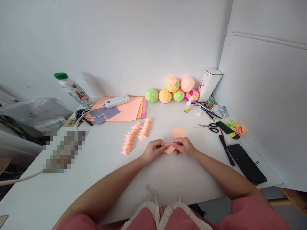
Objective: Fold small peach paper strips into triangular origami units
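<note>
My left hand [153, 149] and my right hand [183, 147] meet over the white table [100, 172], both pinching one small folded piece of orange paper [169, 149] between them. Just beyond my right hand lies a small stack of orange paper squares [178, 132]. To the left, two rows of folded orange paper units [136, 134] run diagonally across the table.
Several coloured paper balls [172, 90] sit against the back wall beside a white box [209, 83]. Scissors [211, 126], pens, a glue bottle [187, 107] and a black phone [247, 163] lie at the right. Coloured paper sheets [124, 110], a power bank [117, 101] and a bottle [73, 89] stand at the back left.
</note>
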Tool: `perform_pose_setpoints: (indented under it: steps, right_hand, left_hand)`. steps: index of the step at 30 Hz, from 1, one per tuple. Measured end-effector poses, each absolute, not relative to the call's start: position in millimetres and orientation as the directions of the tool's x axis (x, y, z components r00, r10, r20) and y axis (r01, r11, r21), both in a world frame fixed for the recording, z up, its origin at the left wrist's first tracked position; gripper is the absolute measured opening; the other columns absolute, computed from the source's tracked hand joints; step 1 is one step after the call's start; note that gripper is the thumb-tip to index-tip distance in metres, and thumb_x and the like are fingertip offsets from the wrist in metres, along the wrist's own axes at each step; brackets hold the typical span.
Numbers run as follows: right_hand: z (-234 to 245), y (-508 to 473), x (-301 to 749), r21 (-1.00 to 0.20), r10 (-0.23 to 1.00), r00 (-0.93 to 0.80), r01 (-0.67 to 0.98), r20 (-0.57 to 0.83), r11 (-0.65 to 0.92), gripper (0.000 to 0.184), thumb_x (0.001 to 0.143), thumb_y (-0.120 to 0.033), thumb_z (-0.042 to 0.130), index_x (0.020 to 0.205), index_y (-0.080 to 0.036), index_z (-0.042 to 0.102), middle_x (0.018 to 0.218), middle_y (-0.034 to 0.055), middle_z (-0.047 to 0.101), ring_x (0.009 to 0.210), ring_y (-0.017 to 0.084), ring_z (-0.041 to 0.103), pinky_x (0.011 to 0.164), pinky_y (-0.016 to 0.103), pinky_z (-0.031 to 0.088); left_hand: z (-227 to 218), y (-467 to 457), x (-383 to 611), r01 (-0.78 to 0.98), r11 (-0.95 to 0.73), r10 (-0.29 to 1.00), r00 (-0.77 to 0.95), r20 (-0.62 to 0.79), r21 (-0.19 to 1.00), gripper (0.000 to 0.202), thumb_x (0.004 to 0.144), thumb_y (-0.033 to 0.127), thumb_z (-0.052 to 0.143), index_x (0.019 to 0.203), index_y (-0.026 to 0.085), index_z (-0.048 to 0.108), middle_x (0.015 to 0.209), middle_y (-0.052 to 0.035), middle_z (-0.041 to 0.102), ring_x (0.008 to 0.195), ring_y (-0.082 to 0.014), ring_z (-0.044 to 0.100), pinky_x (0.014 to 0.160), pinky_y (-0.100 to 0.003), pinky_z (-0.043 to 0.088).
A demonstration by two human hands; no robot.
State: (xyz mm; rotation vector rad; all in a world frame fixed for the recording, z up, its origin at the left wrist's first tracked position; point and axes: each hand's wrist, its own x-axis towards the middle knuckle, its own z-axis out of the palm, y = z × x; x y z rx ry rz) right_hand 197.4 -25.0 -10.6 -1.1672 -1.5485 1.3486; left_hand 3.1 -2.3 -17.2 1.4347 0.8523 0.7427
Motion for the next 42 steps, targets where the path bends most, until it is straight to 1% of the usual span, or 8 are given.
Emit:
perform_pose_setpoints:
  steps: [14,17,20,23,28,32,37,42]
  right_hand:
    - [-13.2,-25.5,196.5,-0.989,0.947,-0.32,0.146,-0.024,0.024,0.025,0.078,-0.038,0.058,0.072,-0.014,0.063,0.06,-0.0002,0.057,0.047,0.009,0.054,0.046,0.022,0.046]
    - [-12.3,-25.3,196.4,-0.987,0.95,-0.312,0.161,-0.033,0.018,0.025,0.078,-0.038,0.058,0.07,-0.014,0.062,0.059,-0.0005,0.056,0.047,0.009,0.054,0.046,0.021,0.046]
    - [-11.8,-24.9,196.6,-0.985,0.95,-0.309,0.171,-0.044,0.01,0.026,0.078,-0.039,0.058,0.07,-0.014,0.062,0.06,-0.0005,0.056,0.047,0.009,0.054,0.046,0.021,0.045]
    - [-12.2,-25.2,196.3,-0.984,0.943,-0.329,0.179,-0.056,0.004,0.026,0.079,-0.039,0.057,0.073,-0.014,0.063,0.065,0.0008,0.058,0.05,0.009,0.056,0.048,0.022,0.047]
    - [-12.1,-27.4,194.8,-0.97,0.934,-0.351,0.241,-0.062,0.026,0.023,0.079,-0.036,0.057,0.073,-0.014,0.064,0.07,0.0022,0.059,0.054,0.01,0.057,0.051,0.022,0.048]
    - [-11.6,-27.9,195.3,-0.968,0.942,-0.332,0.248,-0.044,0.042,0.02,0.079,-0.031,0.056,0.069,-0.015,0.063,0.065,0.0012,0.058,0.052,0.01,0.056,0.049,0.022,0.046]
    - [-15.0,-25.5,198.2,-0.982,0.966,-0.256,0.187,-0.039,0.01,0.019,0.078,-0.03,0.057,0.067,-0.016,0.057,0.06,-0.0016,0.053,0.048,0.009,0.054,0.046,0.021,0.044]
    - [-15.8,-24.6,197.0,-0.979,0.956,-0.293,0.202,-0.02,0.041,0.016,0.078,-0.03,0.056,0.07,-0.016,0.059,0.062,-0.0011,0.054,0.051,0.01,0.055,0.048,0.022,0.044]
  left_hand:
    - [-18.2,-3.1,1.6,0.09,0.018,0.839,0.54,-0.064,0.996,0.032,0.078,0.042,0.056,0.063,0.014,0.052,0.063,0.0013,0.049,0.056,-0.0086,0.043,0.052,-0.021,0.035]
    - [-16.7,-2.2,0.7,0.12,-0.037,0.838,0.544,-0.035,0.992,0.033,0.081,0.041,0.051,0.062,0.015,0.051,0.063,0.0015,0.048,0.057,-0.0089,0.043,0.054,-0.022,0.036]
    - [-13.2,-2.3,0.9,0.127,-0.095,0.836,0.548,0.01,0.987,0.028,0.082,0.037,0.05,0.065,0.015,0.053,0.067,0.0004,0.051,0.062,-0.0103,0.047,0.059,-0.023,0.039]
    - [-11.1,-4.4,2.9,0.089,-0.076,0.828,0.561,0.014,0.993,0.018,0.079,0.033,0.055,0.075,0.016,0.056,0.076,-0.0018,0.057,0.069,-0.0125,0.053,0.064,-0.025,0.042]
    - [-13.5,-7.2,6.6,0.147,-0.053,0.843,0.537,-0.034,0.988,0.013,0.076,0.028,0.054,0.071,0.016,0.053,0.07,0.0005,0.054,0.06,-0.0094,0.048,0.054,-0.021,0.039]
    - [-14.1,-6.4,6.6,0.181,-0.06,0.852,0.522,-0.044,0.982,0.007,0.073,0.022,0.052,0.07,0.016,0.052,0.067,0.002,0.051,0.057,-0.0078,0.044,0.053,-0.02,0.036]
    - [-11.6,-5.2,3.8,0.093,0.022,0.863,0.501,-0.066,0.995,0.011,0.075,0.026,0.052,0.071,0.016,0.048,0.064,0.0037,0.046,0.054,-0.0069,0.04,0.051,-0.019,0.034]
    - [-11.0,-6.5,4.7,0.072,-0.008,0.824,0.566,-0.034,0.997,0.016,0.078,0.031,0.054,0.076,0.016,0.052,0.074,-0.0003,0.052,0.063,-0.0095,0.047,0.057,-0.021,0.039]
